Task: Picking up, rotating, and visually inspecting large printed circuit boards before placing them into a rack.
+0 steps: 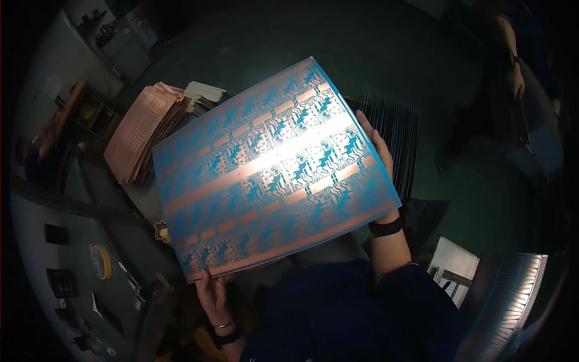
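The blue and copper-coloured panel (259, 175) is held tilted between both hands. Near its lower left corner, the lower edge is clamped by the fingers of the left hand (212, 297). The right edge is gripped by the right hand (384, 154), its fingers being laid along this edge, the palm partly hidden beneath.

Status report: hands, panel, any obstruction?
Left hand gripping lower edge, right hand right edge. Blue-and-copper panel held slanted. Only glare obstructing, across its middle.
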The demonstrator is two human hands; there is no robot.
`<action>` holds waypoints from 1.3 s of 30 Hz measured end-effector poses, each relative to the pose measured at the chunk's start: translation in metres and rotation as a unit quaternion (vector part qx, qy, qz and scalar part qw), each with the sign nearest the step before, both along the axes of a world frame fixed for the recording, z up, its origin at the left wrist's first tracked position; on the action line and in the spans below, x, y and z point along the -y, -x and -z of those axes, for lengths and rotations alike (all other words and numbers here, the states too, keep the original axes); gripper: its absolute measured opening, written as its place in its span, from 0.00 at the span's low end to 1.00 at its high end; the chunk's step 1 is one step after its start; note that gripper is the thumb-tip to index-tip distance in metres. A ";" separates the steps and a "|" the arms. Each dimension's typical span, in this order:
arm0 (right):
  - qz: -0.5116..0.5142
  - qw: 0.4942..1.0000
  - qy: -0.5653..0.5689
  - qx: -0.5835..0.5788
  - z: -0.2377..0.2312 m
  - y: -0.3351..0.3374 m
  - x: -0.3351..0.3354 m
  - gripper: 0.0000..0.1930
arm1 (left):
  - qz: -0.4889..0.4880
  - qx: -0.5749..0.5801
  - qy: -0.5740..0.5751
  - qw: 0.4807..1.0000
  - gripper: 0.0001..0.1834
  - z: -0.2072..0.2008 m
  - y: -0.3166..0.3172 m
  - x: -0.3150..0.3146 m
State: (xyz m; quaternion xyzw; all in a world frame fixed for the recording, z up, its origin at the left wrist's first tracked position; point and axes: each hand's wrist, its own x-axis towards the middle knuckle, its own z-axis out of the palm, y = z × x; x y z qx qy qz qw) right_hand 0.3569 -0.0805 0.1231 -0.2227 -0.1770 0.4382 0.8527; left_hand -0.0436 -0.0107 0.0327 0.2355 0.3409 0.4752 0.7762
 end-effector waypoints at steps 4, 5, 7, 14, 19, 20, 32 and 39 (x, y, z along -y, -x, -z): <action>0.059 0.992 0.089 0.072 0.007 -0.001 -0.003 0.25 | 0.016 0.016 0.004 1.000 0.11 0.024 0.025 -0.006; 0.064 0.991 0.089 0.071 0.006 -0.002 -0.002 0.25 | 0.039 0.038 -0.001 0.998 0.17 0.029 0.029 -0.008; 0.027 0.999 0.038 -0.008 0.005 -0.001 -0.001 0.25 | 0.029 0.032 -0.002 0.999 0.19 0.024 0.025 -0.007; 0.031 0.997 0.064 -0.011 0.011 -0.006 -0.002 0.24 | 0.018 0.036 0.013 0.999 0.23 0.029 0.030 -0.015; 0.031 0.991 0.133 -0.012 -0.006 0.000 -0.008 0.25 | -0.002 0.026 -0.003 1.000 0.23 0.019 0.026 -0.011; 0.034 0.987 0.157 0.026 -0.011 0.002 -0.004 0.25 | 0.000 0.028 -0.007 1.000 0.23 0.016 0.027 -0.010; -0.054 0.981 0.175 0.057 0.065 -0.029 0.018 0.25 | -0.073 0.091 -0.112 0.987 0.28 -0.031 -0.037 -0.019; -0.104 0.989 0.063 -0.088 0.083 0.056 -0.005 0.24 | 0.096 0.039 -0.083 0.991 0.30 -0.048 -0.112 0.033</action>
